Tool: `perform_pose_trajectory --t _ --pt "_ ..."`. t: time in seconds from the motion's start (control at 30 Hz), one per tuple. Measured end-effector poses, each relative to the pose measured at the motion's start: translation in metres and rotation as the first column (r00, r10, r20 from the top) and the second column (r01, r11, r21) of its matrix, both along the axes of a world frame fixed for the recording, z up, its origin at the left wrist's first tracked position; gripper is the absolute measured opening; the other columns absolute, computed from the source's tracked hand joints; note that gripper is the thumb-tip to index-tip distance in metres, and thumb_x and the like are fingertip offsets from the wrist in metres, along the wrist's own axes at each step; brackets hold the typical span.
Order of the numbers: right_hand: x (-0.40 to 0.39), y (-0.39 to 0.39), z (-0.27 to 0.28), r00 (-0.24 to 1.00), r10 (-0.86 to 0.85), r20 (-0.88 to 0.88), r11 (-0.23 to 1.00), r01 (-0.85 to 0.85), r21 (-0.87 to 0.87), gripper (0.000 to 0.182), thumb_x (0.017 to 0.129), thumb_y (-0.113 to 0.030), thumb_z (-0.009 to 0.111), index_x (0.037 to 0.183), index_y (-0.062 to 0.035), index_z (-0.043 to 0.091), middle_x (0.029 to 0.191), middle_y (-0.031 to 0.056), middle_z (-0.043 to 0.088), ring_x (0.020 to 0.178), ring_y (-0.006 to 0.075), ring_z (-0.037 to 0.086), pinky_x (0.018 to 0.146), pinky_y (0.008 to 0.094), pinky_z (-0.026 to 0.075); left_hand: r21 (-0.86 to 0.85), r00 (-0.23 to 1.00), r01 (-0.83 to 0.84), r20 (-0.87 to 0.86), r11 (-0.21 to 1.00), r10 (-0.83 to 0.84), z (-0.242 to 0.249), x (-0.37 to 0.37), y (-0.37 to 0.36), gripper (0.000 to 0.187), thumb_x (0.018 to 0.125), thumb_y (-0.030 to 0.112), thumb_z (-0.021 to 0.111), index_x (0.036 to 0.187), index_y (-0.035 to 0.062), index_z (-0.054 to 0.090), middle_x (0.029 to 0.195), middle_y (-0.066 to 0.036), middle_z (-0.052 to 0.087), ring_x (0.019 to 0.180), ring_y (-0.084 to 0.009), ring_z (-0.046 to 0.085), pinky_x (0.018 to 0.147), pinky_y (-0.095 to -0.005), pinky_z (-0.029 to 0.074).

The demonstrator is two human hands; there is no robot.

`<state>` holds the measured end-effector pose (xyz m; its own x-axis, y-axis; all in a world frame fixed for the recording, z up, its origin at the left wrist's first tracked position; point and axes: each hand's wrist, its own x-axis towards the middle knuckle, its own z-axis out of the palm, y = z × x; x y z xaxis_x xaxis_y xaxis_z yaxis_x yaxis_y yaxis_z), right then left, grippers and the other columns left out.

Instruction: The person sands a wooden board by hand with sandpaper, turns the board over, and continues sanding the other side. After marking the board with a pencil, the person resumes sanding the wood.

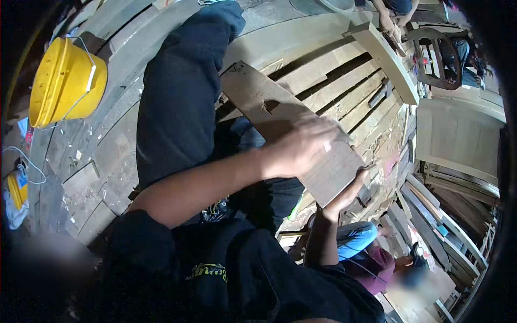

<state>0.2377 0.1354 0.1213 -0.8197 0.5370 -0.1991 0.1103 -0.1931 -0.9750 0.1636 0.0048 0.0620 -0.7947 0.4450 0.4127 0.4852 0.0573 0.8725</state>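
A long wooden board [339, 172] with a dark knot-like hole near its upper part lies slantwise across my lap. My left hand [307, 145] is over the board's top face, its fingers smeared by motion; a small whitish spot shows at the fingers, and whatever they hold, if anything, cannot be made out. Around the board's lower right end, my right hand [347, 195] grips the edge, with part of the palm beneath it.
A slatted wooden pallet [344, 81] is beyond the board, with a pale beam [385, 62] across its far side. On the left stands a yellow bucket [67, 81]. One person in maroon [374, 266] sits at lower right; another person's hands [390, 24] show at top right.
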Motion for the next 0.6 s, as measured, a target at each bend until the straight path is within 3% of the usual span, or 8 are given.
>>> perform_pose_trajectory --t 0.07,0.13,0.17,0.2,0.27,0.33,0.53,0.6 --pt "0.006 0.011 -0.007 0.998 0.064 -0.017 0.995 -0.065 -0.073 0.061 0.101 -0.051 0.034 0.135 -0.0012 0.043 0.14 0.0246 0.046 0.129 0.0341 0.046 0.111 0.0463 0.031 0.07 0.997 0.069 -0.048 0.995 -0.066 0.0 0.005 0.002 0.037 0.098 0.014 0.045 0.13 -0.0029 0.053 0.138 -0.022 0.051 0.13 -0.0332 0.048 0.117 -0.0474 0.022" --pt "0.003 0.013 -0.01 0.974 0.19 -0.122 0.981 -0.185 0.049 0.059 0.1 -0.05 0.036 0.134 -0.0018 0.045 0.142 0.0277 0.043 0.131 0.0358 0.044 0.114 0.0466 0.027 -0.082 0.988 -0.129 0.073 0.988 0.135 -0.015 -0.009 0.003 0.036 0.098 0.012 0.044 0.128 -0.0041 0.054 0.138 -0.023 0.05 0.13 -0.0335 0.048 0.116 -0.0476 0.023" --pt "0.003 0.014 -0.011 0.965 0.209 -0.156 0.978 -0.208 0.028 0.058 0.099 -0.05 0.041 0.132 -0.0032 0.048 0.143 0.0267 0.043 0.133 0.0364 0.042 0.114 0.0485 0.027 -0.35 0.988 -0.094 0.08 0.932 0.13 -0.021 -0.025 -0.005 0.034 0.098 0.011 0.044 0.126 -0.0041 0.056 0.138 -0.023 0.05 0.13 -0.033 0.049 0.117 -0.0461 0.023" --pt "0.004 0.014 -0.012 0.964 0.213 -0.157 0.977 -0.211 0.028 0.058 0.099 -0.05 0.041 0.132 -0.0032 0.048 0.143 0.0267 0.043 0.133 0.0364 0.042 0.114 0.0485 0.027 -0.182 0.953 -0.133 0.248 0.974 0.176 -0.028 -0.032 -0.006 0.035 0.098 0.014 0.045 0.125 -0.0038 0.056 0.138 -0.023 0.05 0.132 -0.0323 0.046 0.117 -0.045 0.023" --pt "0.005 0.013 -0.014 0.967 0.185 -0.175 0.978 -0.198 -0.059 0.058 0.099 -0.05 0.04 0.134 -0.0037 0.047 0.145 0.0269 0.041 0.133 0.0367 0.041 0.113 0.049 0.028 -0.228 0.996 -0.073 0.031 0.971 0.082 -0.037 -0.017 0.004 0.035 0.097 0.016 0.047 0.125 -0.0039 0.056 0.139 -0.022 0.05 0.135 -0.0313 0.043 0.117 -0.045 0.023" --pt "0.008 0.016 -0.014 0.995 0.079 -0.054 0.997 -0.078 0.007 0.057 0.101 -0.049 0.035 0.132 -0.0032 0.045 0.141 0.0254 0.045 0.132 0.036 0.043 0.112 0.0474 0.03 -0.026 0.999 0.041 0.035 0.999 -0.04 -0.008 0.0 0.001 0.038 0.096 0.015 0.048 0.13 -0.0007 0.054 0.14 -0.019 0.049 0.137 -0.029 0.04 0.117 -0.0481 0.022" --pt "0.003 0.014 -0.013 0.964 0.218 -0.149 0.975 -0.21 0.071 0.056 0.1 -0.05 0.035 0.13 -0.0045 0.047 0.141 0.0269 0.045 0.133 0.0357 0.042 0.113 0.0481 0.028 -0.252 0.945 -0.258 0.136 0.933 0.298 -0.041 -0.036 -0.007 0.033 0.098 0.012 0.045 0.124 -0.0032 0.056 0.131 -0.022 0.056 0.127 -0.0319 0.05 0.112 -0.0482 0.03" --pt "0.002 0.012 -0.013 0.967 0.192 -0.166 0.981 -0.192 0.016 0.057 0.099 -0.051 0.038 0.13 -0.0049 0.048 0.14 0.0267 0.046 0.133 0.0358 0.042 0.114 0.048 0.027 -0.117 0.995 -0.095 -0.055 0.989 0.089 -0.036 -0.017 -0.004 0.034 0.098 0.015 0.045 0.125 -0.0027 0.056 0.131 -0.022 0.056 0.128 -0.0321 0.049 0.112 -0.0483 0.029"
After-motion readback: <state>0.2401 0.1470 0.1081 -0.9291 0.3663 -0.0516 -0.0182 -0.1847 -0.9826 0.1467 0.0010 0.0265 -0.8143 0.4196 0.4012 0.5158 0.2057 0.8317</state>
